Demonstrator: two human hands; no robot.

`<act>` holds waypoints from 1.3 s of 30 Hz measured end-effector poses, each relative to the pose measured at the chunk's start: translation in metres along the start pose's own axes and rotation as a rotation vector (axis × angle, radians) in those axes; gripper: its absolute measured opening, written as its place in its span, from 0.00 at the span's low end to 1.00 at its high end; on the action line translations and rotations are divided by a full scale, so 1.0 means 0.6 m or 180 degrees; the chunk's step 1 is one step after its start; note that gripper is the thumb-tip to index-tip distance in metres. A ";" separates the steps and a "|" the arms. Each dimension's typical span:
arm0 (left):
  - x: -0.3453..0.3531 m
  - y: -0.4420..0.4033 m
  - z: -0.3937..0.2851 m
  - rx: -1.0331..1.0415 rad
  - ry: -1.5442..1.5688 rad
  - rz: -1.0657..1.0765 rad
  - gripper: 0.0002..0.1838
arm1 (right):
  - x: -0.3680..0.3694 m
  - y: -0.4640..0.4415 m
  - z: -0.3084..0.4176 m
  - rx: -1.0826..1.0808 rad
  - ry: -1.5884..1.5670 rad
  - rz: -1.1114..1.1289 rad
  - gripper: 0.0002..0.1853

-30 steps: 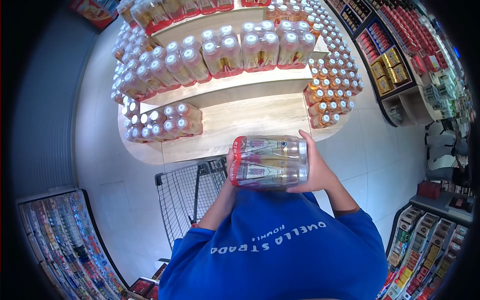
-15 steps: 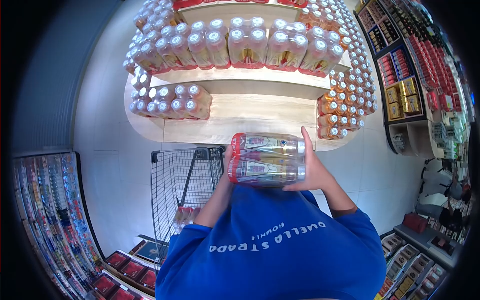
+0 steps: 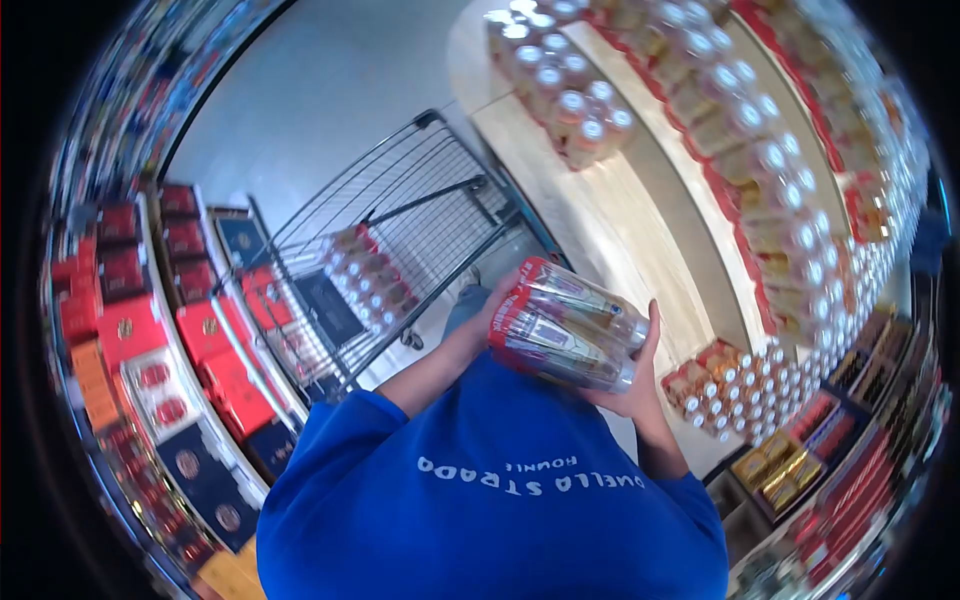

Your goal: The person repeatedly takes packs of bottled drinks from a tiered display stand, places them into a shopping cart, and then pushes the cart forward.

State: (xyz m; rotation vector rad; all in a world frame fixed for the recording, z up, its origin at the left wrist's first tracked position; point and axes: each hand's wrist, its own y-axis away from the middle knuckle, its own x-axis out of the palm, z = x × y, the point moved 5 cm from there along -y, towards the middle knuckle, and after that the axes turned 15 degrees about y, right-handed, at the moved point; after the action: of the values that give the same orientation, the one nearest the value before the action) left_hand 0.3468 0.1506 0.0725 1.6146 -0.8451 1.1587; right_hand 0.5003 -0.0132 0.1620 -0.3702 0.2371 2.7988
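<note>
A shrink-wrapped pack of bottles [image 3: 565, 328] with a red band lies on its side in front of my chest, held between both hands. At its red base end is my left hand [image 3: 497, 312], largely hidden behind the pack. My right hand [image 3: 640, 375] presses on the cap end, thumb and fingers around it. To the left stands a wire shopping cart [image 3: 385, 185], and several bottle packs [image 3: 368, 278] sit inside it.
A tiered wooden display [image 3: 610, 215] with rows of bottle packs [image 3: 765, 190] rises at the right. Red and dark boxes [image 3: 215, 330] fill low shelving at the left. Gold boxes [image 3: 778, 470] stand at the lower right.
The view has swung left, so the display now slants at the right and more of the cart and its packs shows. Both hands still hold the bottle pack, now tilted in view.
</note>
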 end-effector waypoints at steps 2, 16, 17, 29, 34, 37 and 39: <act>-0.025 0.034 -0.003 0.0343 0.0334 -0.0083 0.30 | 0.024 -0.022 0.010 0.0058 -0.0338 0.0276 0.82; -0.212 0.332 -0.121 0.1929 0.1053 -0.0644 0.23 | 0.361 -0.172 0.184 -0.1164 0.1846 0.1605 0.61; -0.237 0.359 -0.131 0.1908 0.1276 -0.0641 0.23 | 0.397 -0.181 0.197 -0.1367 0.2155 0.1550 0.57; -0.330 0.979 -0.242 0.4433 -0.3869 -0.7216 0.16 | 0.822 -0.282 0.101 -0.2667 0.4079 0.2492 0.47; -0.416 0.995 -0.245 0.2174 -0.3008 -0.7458 0.24 | 0.921 -0.301 -0.093 -0.2619 0.4859 0.2910 0.44; -0.425 0.998 -0.239 0.2202 -0.2913 -0.7470 0.23 | 0.965 -0.294 -0.189 -0.2610 0.5460 0.3181 0.40; -0.421 0.995 -0.234 0.2327 -0.2989 -0.7626 0.22 | 0.981 -0.286 -0.230 -0.2748 0.5478 0.3264 0.38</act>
State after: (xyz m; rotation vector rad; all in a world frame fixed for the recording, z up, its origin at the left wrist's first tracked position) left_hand -0.3125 0.0965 0.0242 2.0381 1.2655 -1.1977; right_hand 0.0454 0.2842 -0.1538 -3.4367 -0.6452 2.0453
